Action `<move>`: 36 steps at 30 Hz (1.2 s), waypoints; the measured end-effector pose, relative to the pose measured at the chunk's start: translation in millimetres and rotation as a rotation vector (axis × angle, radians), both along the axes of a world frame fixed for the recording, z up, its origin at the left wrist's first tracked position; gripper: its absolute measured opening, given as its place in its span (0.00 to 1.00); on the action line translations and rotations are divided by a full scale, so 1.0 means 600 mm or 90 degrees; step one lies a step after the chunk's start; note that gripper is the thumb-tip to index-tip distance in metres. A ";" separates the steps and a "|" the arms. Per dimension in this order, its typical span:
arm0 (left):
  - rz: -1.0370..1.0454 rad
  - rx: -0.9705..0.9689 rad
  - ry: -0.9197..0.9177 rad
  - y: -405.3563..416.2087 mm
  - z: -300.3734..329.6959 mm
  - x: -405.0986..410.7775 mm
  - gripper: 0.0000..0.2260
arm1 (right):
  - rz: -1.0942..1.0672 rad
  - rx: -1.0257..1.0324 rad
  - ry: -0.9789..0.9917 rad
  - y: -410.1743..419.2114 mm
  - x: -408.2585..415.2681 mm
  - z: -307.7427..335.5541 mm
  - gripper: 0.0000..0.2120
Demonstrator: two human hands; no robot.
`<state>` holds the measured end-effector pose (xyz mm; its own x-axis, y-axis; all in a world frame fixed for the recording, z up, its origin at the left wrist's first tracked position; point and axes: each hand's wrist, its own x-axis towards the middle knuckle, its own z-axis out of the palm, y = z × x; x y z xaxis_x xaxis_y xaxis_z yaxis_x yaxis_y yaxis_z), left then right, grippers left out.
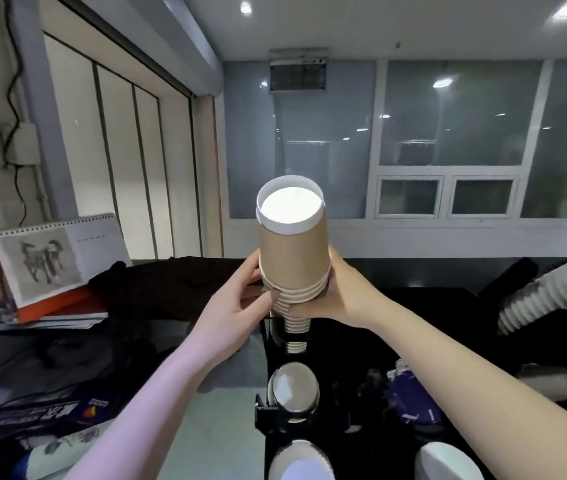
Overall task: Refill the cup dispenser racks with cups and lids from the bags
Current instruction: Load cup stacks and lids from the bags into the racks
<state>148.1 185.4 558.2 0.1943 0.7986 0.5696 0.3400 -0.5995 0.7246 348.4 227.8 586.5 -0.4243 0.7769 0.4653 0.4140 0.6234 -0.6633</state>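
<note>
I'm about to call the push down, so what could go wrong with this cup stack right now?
1. The cup stack is held only near its lower rims by the left hand and right hand, so the tall upper part could tip.
2. It may enter the black rack off line and jam.
3. A tight grip could crush the rims.

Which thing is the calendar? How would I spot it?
Look at the left wall, below the hanging black cable. On the cluttered counter there, the calendar stands tilted on an orange book. It alone has spiral rings along the top and a dark animal drawing.
</note>
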 end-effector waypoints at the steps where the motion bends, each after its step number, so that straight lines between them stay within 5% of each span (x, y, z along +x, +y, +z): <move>1: -0.025 -0.002 0.014 0.004 0.001 -0.004 0.27 | -0.002 -0.006 0.004 0.001 -0.002 -0.001 0.49; 9: -0.097 -0.068 0.017 0.030 -0.018 -0.017 0.44 | -0.099 0.002 0.094 -0.028 -0.010 -0.006 0.46; 24: 0.023 -0.022 0.125 0.040 -0.023 -0.011 0.44 | -0.026 0.073 0.306 -0.075 -0.063 0.000 0.25; 27: -0.030 -0.022 0.108 0.026 -0.017 -0.013 0.41 | -0.034 0.107 0.304 -0.089 -0.066 0.013 0.23; 31: -0.043 0.083 0.028 -0.014 0.018 -0.014 0.46 | -0.069 0.143 0.267 -0.119 -0.048 0.038 0.36; 36: -0.120 0.201 -0.032 -0.074 0.052 0.001 0.39 | -0.034 0.103 0.171 -0.156 -0.033 0.034 0.29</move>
